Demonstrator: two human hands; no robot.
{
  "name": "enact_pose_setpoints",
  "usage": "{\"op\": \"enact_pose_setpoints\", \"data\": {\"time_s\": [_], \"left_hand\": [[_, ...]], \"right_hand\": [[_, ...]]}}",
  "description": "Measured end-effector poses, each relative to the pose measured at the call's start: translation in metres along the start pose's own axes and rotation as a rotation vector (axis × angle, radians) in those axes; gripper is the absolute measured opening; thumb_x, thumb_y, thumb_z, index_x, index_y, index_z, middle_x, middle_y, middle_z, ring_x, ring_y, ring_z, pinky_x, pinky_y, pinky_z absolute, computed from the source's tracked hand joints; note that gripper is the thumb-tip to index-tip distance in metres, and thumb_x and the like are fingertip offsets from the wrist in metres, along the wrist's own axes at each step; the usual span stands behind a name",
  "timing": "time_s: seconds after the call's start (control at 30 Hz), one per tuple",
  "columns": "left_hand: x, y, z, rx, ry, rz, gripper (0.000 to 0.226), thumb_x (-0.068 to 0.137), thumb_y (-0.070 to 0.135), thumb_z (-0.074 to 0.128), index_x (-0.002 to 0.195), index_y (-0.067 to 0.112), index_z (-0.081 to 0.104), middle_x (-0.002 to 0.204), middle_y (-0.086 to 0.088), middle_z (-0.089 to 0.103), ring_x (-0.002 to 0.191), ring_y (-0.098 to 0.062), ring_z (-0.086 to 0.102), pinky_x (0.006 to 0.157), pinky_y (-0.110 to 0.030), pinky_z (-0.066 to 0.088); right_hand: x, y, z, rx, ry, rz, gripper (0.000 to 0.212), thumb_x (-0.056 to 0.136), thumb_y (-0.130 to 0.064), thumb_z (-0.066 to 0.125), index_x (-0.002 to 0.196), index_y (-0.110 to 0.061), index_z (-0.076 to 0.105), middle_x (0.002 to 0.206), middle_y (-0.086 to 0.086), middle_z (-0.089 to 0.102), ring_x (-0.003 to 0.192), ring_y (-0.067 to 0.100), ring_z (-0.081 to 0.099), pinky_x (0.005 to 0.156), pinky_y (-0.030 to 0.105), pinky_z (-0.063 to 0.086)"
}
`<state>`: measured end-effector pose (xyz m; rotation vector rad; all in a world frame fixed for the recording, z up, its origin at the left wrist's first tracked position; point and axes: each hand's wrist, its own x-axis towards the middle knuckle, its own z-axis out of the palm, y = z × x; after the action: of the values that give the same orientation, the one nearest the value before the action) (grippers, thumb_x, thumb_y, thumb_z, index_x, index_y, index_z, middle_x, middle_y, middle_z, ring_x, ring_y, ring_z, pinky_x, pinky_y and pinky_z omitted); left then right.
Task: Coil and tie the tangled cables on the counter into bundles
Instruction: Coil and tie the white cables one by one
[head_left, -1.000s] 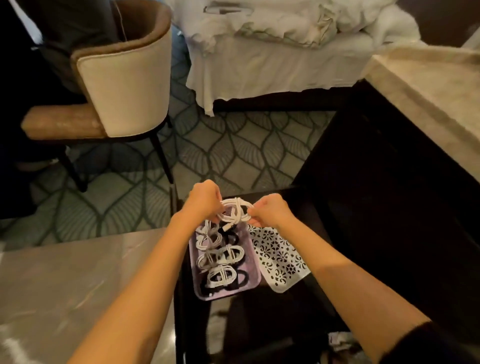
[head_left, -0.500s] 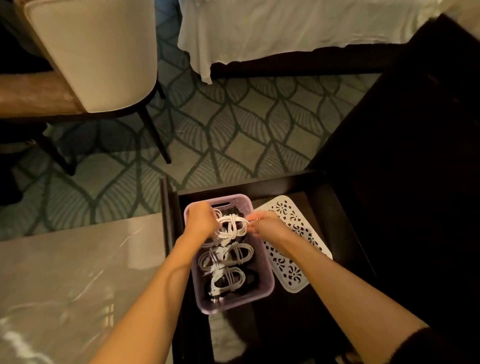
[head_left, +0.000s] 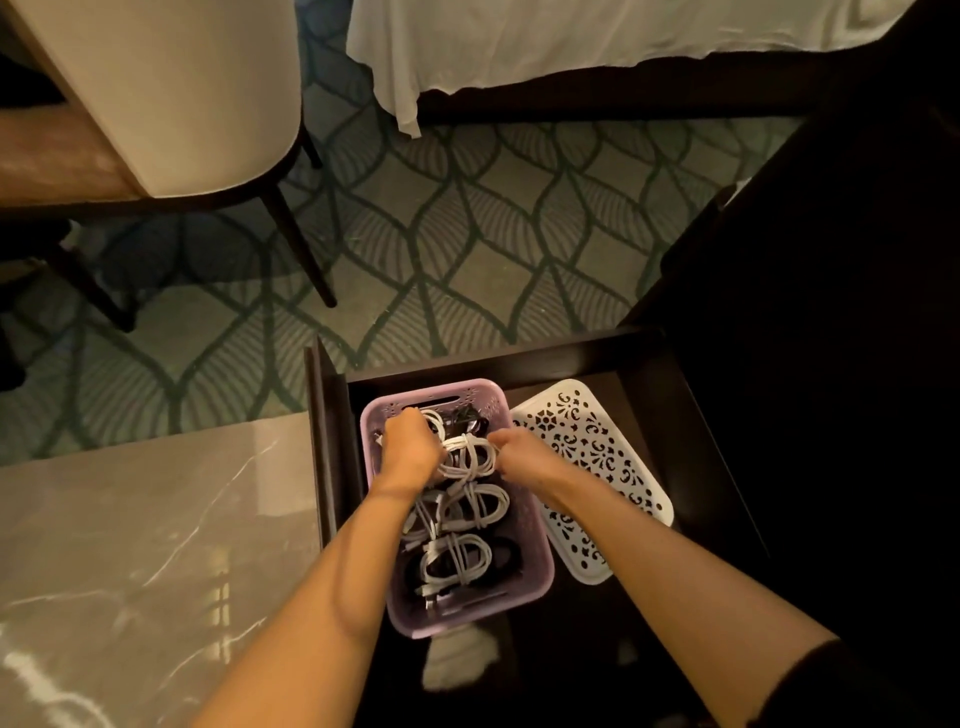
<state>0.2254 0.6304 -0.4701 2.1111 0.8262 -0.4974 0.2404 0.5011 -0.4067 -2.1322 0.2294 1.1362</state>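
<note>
A purple plastic basket (head_left: 540, 566) sits in an open dark drawer (head_left: 675, 415) below me. Inside it lie several tied white cable bundles (head_left: 457, 564) and some black cable (head_left: 506, 558). My left hand (head_left: 410, 452) and my right hand (head_left: 522, 454) hold one white coiled bundle (head_left: 470, 457) between them, low in the far half of the basket. Each hand grips one end of that coil. The fingertips are hidden behind the knuckles.
A white perforated lid (head_left: 592, 467) lies in the drawer to the right of the basket. A grey marble counter (head_left: 130, 561) is at the left. Patterned carpet, a beige chair (head_left: 171, 93) and a white bed skirt (head_left: 571, 47) lie beyond.
Both hands have lowered the white coil from above the basket's far rim down into the basket. My head has tilted down, so the drawer now sits nearer the middle of the view.
</note>
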Motion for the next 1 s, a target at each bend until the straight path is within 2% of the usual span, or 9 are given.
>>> {"op": "enact_pose_setpoints", "data": {"time_s": [0.1, 0.23, 0.3, 0.4, 0.5, 0.63, 0.77, 0.87, 1.0], "left_hand": [[0.002, 0.000, 0.001, -0.013, 0.005, -0.023, 0.026, 0.071, 0.012, 0.075, 0.092, -0.002, 0.068, 0.090, -0.021, 0.070, 0.083, -0.031, 0.069, 0.073, -0.039, 0.057], [0.008, -0.004, 0.008, -0.082, -0.003, -0.056, 0.026, 0.070, 0.010, 0.076, 0.091, -0.004, 0.067, 0.089, -0.022, 0.070, 0.082, -0.032, 0.069, 0.072, -0.041, 0.058], [0.009, -0.006, 0.010, -0.102, 0.005, -0.061, 0.025, 0.070, 0.011, 0.077, 0.088, -0.004, 0.067, 0.089, -0.022, 0.070, 0.083, -0.032, 0.069, 0.072, -0.042, 0.058], [0.007, -0.005, 0.009, -0.067, 0.003, -0.054, 0.027, 0.072, 0.018, 0.076, 0.086, -0.003, 0.068, 0.087, -0.021, 0.070, 0.082, -0.030, 0.069, 0.074, -0.039, 0.057], [0.005, -0.003, 0.008, -0.036, 0.007, -0.039, 0.031, 0.074, 0.022, 0.075, 0.088, -0.004, 0.067, 0.087, -0.022, 0.070, 0.081, -0.033, 0.069, 0.074, -0.040, 0.057], [-0.004, 0.002, 0.001, 0.071, 0.021, -0.007, 0.024, 0.079, 0.016, 0.063, 0.090, -0.005, 0.066, 0.089, -0.023, 0.069, 0.083, -0.036, 0.067, 0.078, -0.039, 0.056], [-0.026, 0.024, -0.016, 0.270, 0.141, 0.091, 0.028, 0.089, 0.012, 0.049, 0.109, -0.005, 0.059, 0.113, -0.024, 0.061, 0.108, -0.039, 0.056, 0.088, -0.040, 0.045], [-0.048, 0.058, -0.034, 0.357, 0.197, 0.198, 0.028, 0.092, 0.016, 0.045, 0.112, -0.002, 0.057, 0.117, -0.024, 0.057, 0.110, -0.041, 0.053, 0.087, -0.042, 0.043], [-0.087, 0.115, -0.061, 0.267, 0.234, 0.321, 0.027, 0.091, 0.021, 0.048, 0.106, 0.002, 0.060, 0.112, -0.021, 0.058, 0.105, -0.040, 0.054, 0.080, -0.039, 0.044]], "right_hand": [[0.001, 0.002, 0.000, -0.037, -0.052, 0.014, 0.043, 0.091, 0.007, 0.031, 0.131, 0.003, 0.046, 0.138, 0.020, 0.045, 0.127, 0.031, 0.043, 0.107, 0.041, 0.035], [-0.002, 0.000, 0.000, -0.061, -0.055, -0.027, 0.058, 0.090, 0.010, 0.030, 0.146, -0.006, 0.029, 0.152, 0.014, 0.029, 0.140, 0.027, 0.026, 0.111, 0.033, 0.025], [-0.004, 0.000, -0.001, -0.068, -0.053, -0.039, 0.060, 0.089, 0.012, 0.030, 0.147, -0.008, 0.029, 0.152, 0.014, 0.029, 0.140, 0.027, 0.026, 0.111, 0.033, 0.026], [-0.004, -0.004, -0.001, -0.120, -0.025, -0.047, 0.049, 0.091, 0.009, 0.030, 0.137, -0.002, 0.044, 0.141, 0.017, 0.044, 0.130, 0.030, 0.041, 0.105, 0.035, 0.034], [-0.001, -0.004, -0.002, -0.167, 0.059, -0.095, 0.033, 0.091, 0.001, 0.041, 0.117, 0.003, 0.060, 0.122, 0.020, 0.059, 0.111, 0.032, 0.055, 0.099, 0.044, 0.043], [0.000, -0.001, -0.008, -0.102, 0.145, -0.097, 0.028, 0.086, 0.005, 0.045, 0.107, 0.010, 0.063, 0.112, 0.026, 0.062, 0.104, 0.037, 0.059, 0.093, 0.052, 0.046], [-0.005, 0.001, -0.022, 0.058, 0.245, -0.087, 0.022, 0.088, 0.001, 0.048, 0.095, 0.000, 0.068, 0.102, 0.015, 0.067, 0.101, 0.029, 0.063, 0.091, 0.044, 0.051], [-0.012, -0.006, -0.039, 0.188, 0.334, -0.061, 0.016, 0.083, -0.006, 0.048, 0.082, -0.004, 0.064, 0.093, 0.018, 0.067, 0.098, 0.036, 0.064, 0.085, 0.046, 0.051], [-0.059, -0.024, -0.076, 0.255, 0.495, -0.161, 0.027, 0.078, -0.011, 0.048, 0.093, 0.004, 0.064, 0.101, 0.021, 0.065, 0.101, 0.039, 0.061, 0.089, 0.049, 0.051]]}}
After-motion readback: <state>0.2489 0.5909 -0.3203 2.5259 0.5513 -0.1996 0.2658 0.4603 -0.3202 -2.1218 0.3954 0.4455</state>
